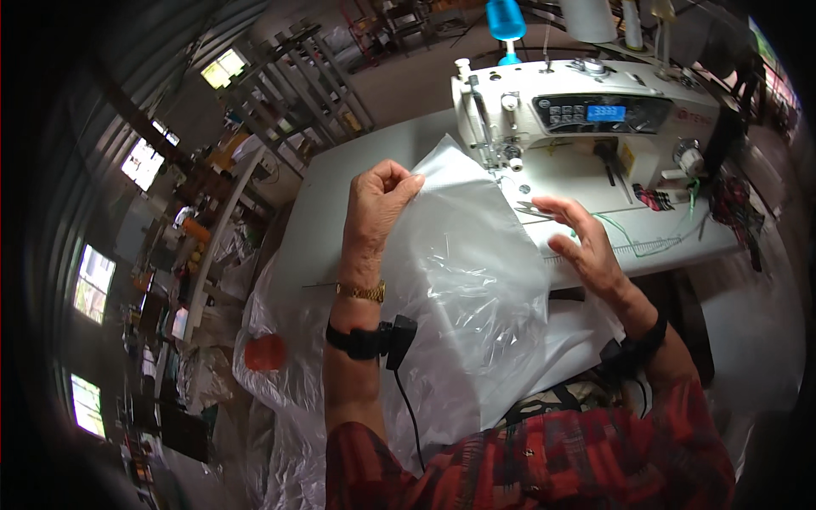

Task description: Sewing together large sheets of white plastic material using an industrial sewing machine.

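Note:
A translucent white plastic sheet (476,280) lies over the table's front edge and drapes down across my lap. My left hand (382,200) is closed, pinching the sheet's upper left edge between thumb and fingers. My right hand (586,246) is over the right part of the table with thumb and fingers apart. By its fingertips is a small pair of metal thread snips (529,210), blades toward the left; their rear end is hidden at the fingers. The white sewing machine (561,102) stands beyond, its needle area just past the sheet's right edge.
A blue thread cone (507,21) and white cones stand behind the machine. Green thread (633,242) and plaid cloth scraps (735,204) lie at the right end of the table. Shelving (217,246) runs along the left. Loose plastic (280,408) hangs at the lower left.

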`<state>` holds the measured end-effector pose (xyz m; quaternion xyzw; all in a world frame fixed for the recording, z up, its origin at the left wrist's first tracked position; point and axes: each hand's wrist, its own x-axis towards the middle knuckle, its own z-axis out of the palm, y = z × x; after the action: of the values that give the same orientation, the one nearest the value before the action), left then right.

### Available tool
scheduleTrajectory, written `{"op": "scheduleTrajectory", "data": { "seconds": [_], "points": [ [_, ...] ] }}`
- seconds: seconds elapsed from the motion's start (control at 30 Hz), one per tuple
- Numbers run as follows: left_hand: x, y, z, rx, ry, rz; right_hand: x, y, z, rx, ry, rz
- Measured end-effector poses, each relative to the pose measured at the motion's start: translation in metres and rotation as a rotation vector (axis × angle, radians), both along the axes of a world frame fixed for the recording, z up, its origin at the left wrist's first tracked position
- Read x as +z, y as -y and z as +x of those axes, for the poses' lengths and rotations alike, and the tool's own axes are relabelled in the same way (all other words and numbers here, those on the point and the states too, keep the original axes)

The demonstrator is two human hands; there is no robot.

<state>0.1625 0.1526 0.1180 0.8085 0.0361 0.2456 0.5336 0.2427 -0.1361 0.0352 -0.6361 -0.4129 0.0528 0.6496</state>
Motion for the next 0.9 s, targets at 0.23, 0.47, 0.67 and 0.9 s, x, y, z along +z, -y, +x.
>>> {"op": "scheduleTrajectory", "data": {
  "seconds": [0.23, 0.47, 0.67, 0.9],
  "points": [
    [0.006, 0.042, -0.015, -0.061, 0.055, -0.020, 0.051, -0.042, 0.026, 0.028, 0.012, -0.195],
    [-0.001, 0.048, -0.016, -0.074, 0.013, 0.055, 0.057, -0.070, 0.028, -0.013, 0.078, -0.011],
    [-0.007, 0.043, -0.017, -0.213, 0.069, 0.005, 0.057, -0.077, 0.020, -0.043, 0.088, 0.058],
    [0.006, 0.055, -0.014, -0.021, 0.286, 0.521, 0.063, -0.073, -0.003, -0.175, 0.354, -0.007]
  ]
}}
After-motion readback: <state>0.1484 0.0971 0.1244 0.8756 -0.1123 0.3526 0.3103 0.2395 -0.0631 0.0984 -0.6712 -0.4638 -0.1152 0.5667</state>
